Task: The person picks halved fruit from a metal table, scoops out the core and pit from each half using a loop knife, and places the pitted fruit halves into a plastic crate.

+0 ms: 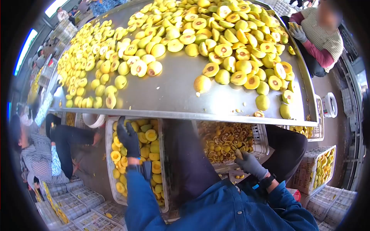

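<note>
My left hand (128, 138), in a dark glove, is over a white crate (165, 184) of yellow peach halves (151, 134). Its fingers are stretched and apart, with nothing visible in them. My right hand (252, 166), in a grey glove, is closed around a small brownish thing (239, 154) that I cannot make out. Just beyond that hand stands another crate (261, 140) full of brown-yellow pits and scraps (225, 142). In front of me, the metal table (169, 94) carries a large heap of halved peaches (231, 36), several showing brown centres.
A raised rim (185, 114) edges the table. Co-workers sit at the right (322, 38) and left (42, 154). A crate of fruit (314, 169) stands at the right, with a white bucket (329, 104) farther back. Stacked crates (77, 200) are at lower left.
</note>
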Tool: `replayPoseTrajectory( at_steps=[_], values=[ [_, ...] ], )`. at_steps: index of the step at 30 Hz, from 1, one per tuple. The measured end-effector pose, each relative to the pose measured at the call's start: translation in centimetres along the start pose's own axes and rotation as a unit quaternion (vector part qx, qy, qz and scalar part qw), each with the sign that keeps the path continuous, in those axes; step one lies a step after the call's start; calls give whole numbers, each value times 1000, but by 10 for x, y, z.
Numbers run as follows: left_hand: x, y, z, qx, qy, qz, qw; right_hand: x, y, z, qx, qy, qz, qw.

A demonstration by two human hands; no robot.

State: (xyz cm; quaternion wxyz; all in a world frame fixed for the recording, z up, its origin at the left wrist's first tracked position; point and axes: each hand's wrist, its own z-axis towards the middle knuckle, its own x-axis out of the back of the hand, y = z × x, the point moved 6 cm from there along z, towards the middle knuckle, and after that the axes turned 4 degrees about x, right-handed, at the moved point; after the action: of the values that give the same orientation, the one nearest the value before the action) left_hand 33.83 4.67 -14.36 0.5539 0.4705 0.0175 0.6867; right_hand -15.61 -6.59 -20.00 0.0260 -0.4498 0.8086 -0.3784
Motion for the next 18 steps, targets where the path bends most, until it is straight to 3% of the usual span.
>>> replayPoseTrajectory(
  at_steps=[1, 3, 4, 6, 9, 12, 15, 16, 18],
  values=[
    [16, 47, 7, -43, 24, 44, 998, -2, -1, 1, 33, 11, -9, 999],
    [22, 134, 17, -122, 46, -44, 990, -8, 2, 3, 100, 32, -27, 994],
    [6, 166, 20, -159, 3, -62, 985, -12, 8, 2, 55, 8, -38, 998],
    [-42, 216, 27, -210, -72, -76, 972, -16, 10, 0, 113, 15, -59, 992],
    [-132, 248, 26, -226, -156, 24, 961, -18, 12, -9, 165, 23, -75, 983],
    [-177, 267, 30, -204, -310, 137, 918, -17, 31, -12, 157, 41, -54, 985],
    [-206, 233, 32, -248, -247, 24, 936, -3, 19, -26, 158, 45, 2, 986],
    [-188, 246, 33, -26, -403, -172, 899, 2, 17, -27, 157, 55, 8, 986],
    [-168, 251, 21, 112, -426, -405, 802, 6, 16, -29, 151, 63, 14, 986]
  ],
)
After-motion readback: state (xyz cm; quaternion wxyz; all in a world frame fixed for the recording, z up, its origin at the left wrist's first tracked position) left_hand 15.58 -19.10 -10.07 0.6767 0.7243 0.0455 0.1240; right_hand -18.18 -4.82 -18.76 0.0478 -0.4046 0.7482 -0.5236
